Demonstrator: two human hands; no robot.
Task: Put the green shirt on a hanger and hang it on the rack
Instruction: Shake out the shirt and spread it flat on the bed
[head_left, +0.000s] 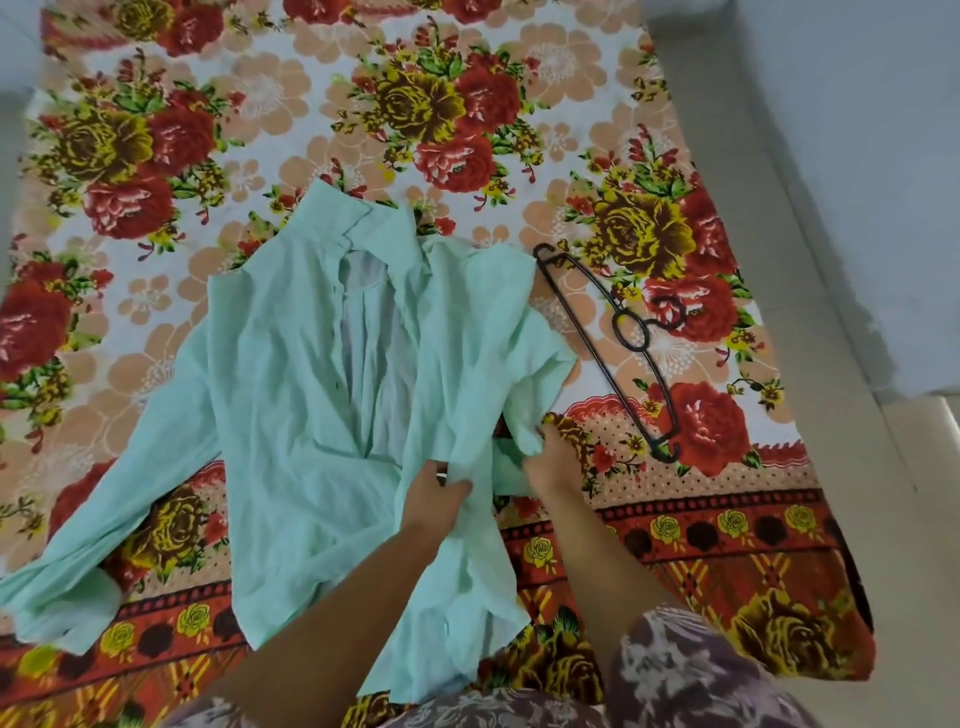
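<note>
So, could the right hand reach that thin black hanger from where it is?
Probably yes. The thin black hanger lies uncovered on the floral bedsheet right of the green shirt, its near end close to the right hand. That hand grips shirt fabric, so it must let go first.

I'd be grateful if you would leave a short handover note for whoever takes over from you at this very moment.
Left hand: grips the front edge of the green shirt.
Right hand: grips the shirt's bunched fabric on the hanger side.
The shirt lies spread on the floral bedsheet, front open, collar at the far end.
The black hanger lies flat on the sheet, just right of the shirt, with neither hand on it.
Done: shirt laid out.
Left: slip the hanger into the shirt, then hang it on the rack, which is not in view.
</note>
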